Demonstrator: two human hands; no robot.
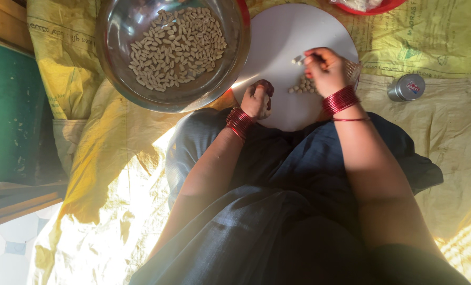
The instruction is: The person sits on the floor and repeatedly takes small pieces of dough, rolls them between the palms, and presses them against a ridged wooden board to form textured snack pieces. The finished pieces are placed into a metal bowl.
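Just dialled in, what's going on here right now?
A person sits on yellow sacking spread on the floor, working over a round white board. The right hand pinches a small pale piece above a little heap of nuts on the board. The left hand rests curled at the board's near edge; whether it holds anything cannot be told. A steel bowl beside the board holds many pale nuts. A small metal tin lies on the sacking on the right.

A small silver tin (pixel 406 87) with a red-and-white label lies on its side just right of the right grip (pixel 325 68), on printed yellow sacking (pixel 431 37) spread beneath both grips.
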